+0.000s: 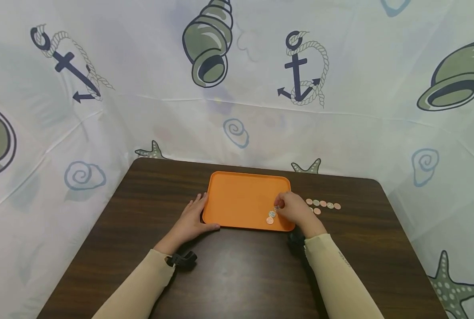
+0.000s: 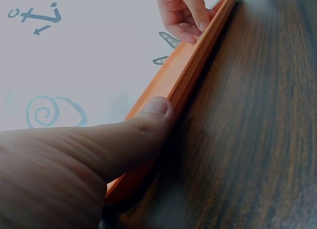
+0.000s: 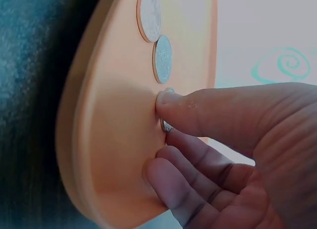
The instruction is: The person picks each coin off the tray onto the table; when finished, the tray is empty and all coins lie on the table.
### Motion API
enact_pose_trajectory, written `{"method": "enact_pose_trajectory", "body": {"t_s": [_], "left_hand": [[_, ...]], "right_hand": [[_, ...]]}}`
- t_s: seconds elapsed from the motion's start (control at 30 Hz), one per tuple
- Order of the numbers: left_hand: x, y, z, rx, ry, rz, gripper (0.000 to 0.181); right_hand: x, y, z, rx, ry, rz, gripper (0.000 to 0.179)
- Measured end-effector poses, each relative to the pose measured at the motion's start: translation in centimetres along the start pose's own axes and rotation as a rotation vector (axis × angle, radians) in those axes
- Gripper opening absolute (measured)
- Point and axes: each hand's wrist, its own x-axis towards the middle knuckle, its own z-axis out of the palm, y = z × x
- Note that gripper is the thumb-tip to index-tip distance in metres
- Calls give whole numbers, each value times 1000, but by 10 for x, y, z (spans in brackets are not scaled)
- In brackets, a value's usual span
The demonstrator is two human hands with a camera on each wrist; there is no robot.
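An orange tray (image 1: 244, 199) lies on the dark wooden table. My left hand (image 1: 192, 218) rests at its near left corner, fingers spread along the left side. In the left wrist view the thumb (image 2: 153, 113) lies nearly straight against the rim. Over the tray's right part, my right hand (image 1: 294, 207) pinches a silvery coin (image 3: 167, 125) low against the tray floor, thumb and fingers covering most of it. Beside it on the tray lie a silvery coin (image 1: 272, 214) and a coppery coin (image 1: 270, 220), forming a slanted line with the pinched one.
Right of the tray, a row of several copper and silver coins (image 1: 323, 203) lies on the table (image 1: 364, 230). Another coppery coin (image 1: 317, 211) sits just in front of it, one more half hidden by the right hand. A patterned white curtain (image 1: 260, 115) hangs behind.
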Motion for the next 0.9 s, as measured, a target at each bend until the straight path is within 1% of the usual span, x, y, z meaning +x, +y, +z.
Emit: {"method": "enact_pose_trajectory", "body": {"t_s": [0.13,0.2,0.33,0.43,0.5,0.57,0.7,0.83,0.9], "left_hand": [[-1,0,0,4,-2,-3,127],[-1,0,0,8,-3,-4,127],[-1,0,0,9,-3,-6,127],[0,1,0,5,-4,-7,126],[-1,0,0,5,-4,-7,126],[-1,0,0,4,-3,-7,127],[-2,0,0,-1,-2,-9,127],[-2,1,-1,-6,-5,-9,126],[-2,0,-1,-6,-3,-8,126]], "right_hand": [[1,0,1,-35,-9,-9,8],[1,0,2,-29,-19,-1,9],[-1,1,3,25,-29,11,14],[-5,1,3,75,0,-2,12],[-10,2,2,107,40,-11,9],[-16,4,0,131,101,-15,8],[-30,19,-7,169,226,7,6],[-47,45,-18,197,342,92,8],[-55,60,-24,233,364,148,13]]}}
